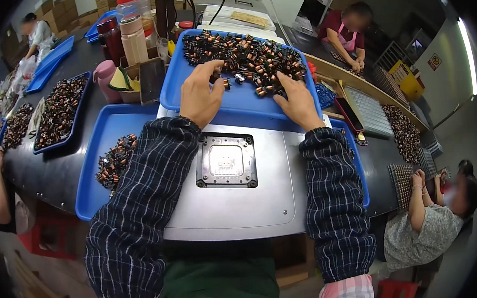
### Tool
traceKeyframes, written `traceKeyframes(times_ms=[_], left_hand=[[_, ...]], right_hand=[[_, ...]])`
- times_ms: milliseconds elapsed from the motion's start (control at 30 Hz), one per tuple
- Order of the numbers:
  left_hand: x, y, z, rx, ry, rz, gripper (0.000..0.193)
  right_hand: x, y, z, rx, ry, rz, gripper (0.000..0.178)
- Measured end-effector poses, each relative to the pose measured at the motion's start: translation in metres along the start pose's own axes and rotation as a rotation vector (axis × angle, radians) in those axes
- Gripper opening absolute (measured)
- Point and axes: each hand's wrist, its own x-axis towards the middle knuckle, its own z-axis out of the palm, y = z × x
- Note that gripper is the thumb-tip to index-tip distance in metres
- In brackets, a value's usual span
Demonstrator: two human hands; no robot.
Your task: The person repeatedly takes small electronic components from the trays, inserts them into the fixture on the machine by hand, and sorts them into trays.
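A blue tray holds a heap of small copper-wound coils with black ends. Over the tray's left part, my left hand curls, with a few coils between its thumb and fingers. My right hand reaches the heap's right side, its thumb and forefinger apart beside the coils; its other fingertips are partly hidden. Below the tray, a silver machine top carries a square metal fixture plate with dark corners. Neither hand touches this plate.
Left of the machine, another blue tray contains more coils; one lies partly under my right arm. Bottles and a pink cup stand back left. Co-workers sit at the right, back right and far left.
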Motion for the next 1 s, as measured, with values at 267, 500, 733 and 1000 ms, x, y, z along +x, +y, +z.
traceKeyframes(times_ms=[267,500,733,1000], left_hand=[[-0.011,0.002,-0.012,-0.054,0.090,-0.007,0.018],[-0.055,0.023,-0.045,-0.381,-0.271,-0.402,0.015],[-0.079,0.047,-0.055,-0.034,-0.509,-0.117,0.014],[-0.072,0.041,-0.043,0.170,-0.586,0.214,0.012]], right_hand=[[-0.004,-0.038,0.000,0.416,0.053,-0.161,0.039],[-0.008,-0.053,-0.008,0.550,0.121,-0.054,0.031],[-0.011,-0.056,-0.026,1.069,-0.031,0.152,0.019],[-0.026,-0.079,-0.041,1.311,-0.230,0.117,0.019]])
